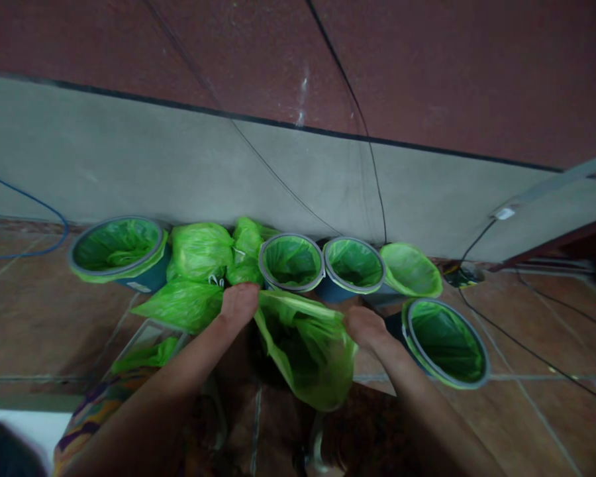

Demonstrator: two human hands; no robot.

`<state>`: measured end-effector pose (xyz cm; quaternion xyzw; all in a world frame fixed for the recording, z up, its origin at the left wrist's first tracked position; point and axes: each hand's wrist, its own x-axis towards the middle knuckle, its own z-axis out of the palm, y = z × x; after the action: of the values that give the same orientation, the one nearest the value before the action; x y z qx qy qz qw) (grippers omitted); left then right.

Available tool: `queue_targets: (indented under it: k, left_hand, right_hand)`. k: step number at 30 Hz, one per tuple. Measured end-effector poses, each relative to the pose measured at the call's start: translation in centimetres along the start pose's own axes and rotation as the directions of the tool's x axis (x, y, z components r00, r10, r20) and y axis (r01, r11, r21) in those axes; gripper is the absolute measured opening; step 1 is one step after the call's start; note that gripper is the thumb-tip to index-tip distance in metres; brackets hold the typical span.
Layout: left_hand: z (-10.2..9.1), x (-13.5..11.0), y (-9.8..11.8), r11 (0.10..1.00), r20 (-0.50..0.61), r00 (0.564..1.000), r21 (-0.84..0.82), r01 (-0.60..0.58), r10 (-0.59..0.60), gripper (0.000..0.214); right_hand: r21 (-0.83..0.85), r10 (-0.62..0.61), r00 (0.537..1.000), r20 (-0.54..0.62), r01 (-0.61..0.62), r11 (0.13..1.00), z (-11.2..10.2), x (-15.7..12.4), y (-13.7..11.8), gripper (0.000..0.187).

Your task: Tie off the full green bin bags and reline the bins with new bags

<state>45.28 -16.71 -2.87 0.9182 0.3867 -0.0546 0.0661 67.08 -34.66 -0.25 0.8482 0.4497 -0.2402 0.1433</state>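
Observation:
My left hand [239, 303] and my right hand [365, 328] each grip the rim of an open green plastic bag [305, 348] that hangs between them above the tiled floor. Both hands are closed on the bag's edge, and the mouth of the bag is stretched wide. Just beyond the hands stand two small dark bins lined with green bags [291, 262] [353, 265]. A third lined bin [447, 341] sits to the right of my right hand.
A larger lined bin [116, 250] stands at the left, with tied green bags [201, 252] beside it. A grey wall base [179, 159] runs behind the bins, and cables [516, 341] trail over the floor at right. A blue cable [24, 199] lies at left.

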Motion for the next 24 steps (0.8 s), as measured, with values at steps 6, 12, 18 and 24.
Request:
queue_targets:
  k: [6, 12, 18, 24]
  left_hand:
    - [0.1, -0.4, 1.0, 0.997, -0.019, 0.999, -0.062, -0.044, 0.043, 0.031]
    - [-0.4, -0.8, 3.1, 0.981, -0.064, 0.988, -0.128, -0.147, 0.140, 0.032]
    - [0.3, -0.5, 1.5, 0.987, 0.019, 0.992, -0.100, -0.125, 0.128, 0.029]
    - [1.7, 0.9, -0.3, 0.970, 0.204, 0.977, -0.244, -0.005, 0.056, 0.028]
  right_hand:
    - [0.104, -0.121, 0.990, -0.068, 0.128, 0.986, 0.1, -1.4, -1.9, 0.063]
    - [0.130, -0.220, 0.918, -0.331, 0.275, 0.953, 1.2, -0.2, -5.7, 0.037]
    - [0.121, -0.128, 0.975, -0.182, 0.152, 0.981, 2.2, 2.1, -2.9, 0.025]
    - [0.554, -0.424, 0.905, 0.041, 0.333, 0.763, 3.2, 3.2, -0.9, 0.025]
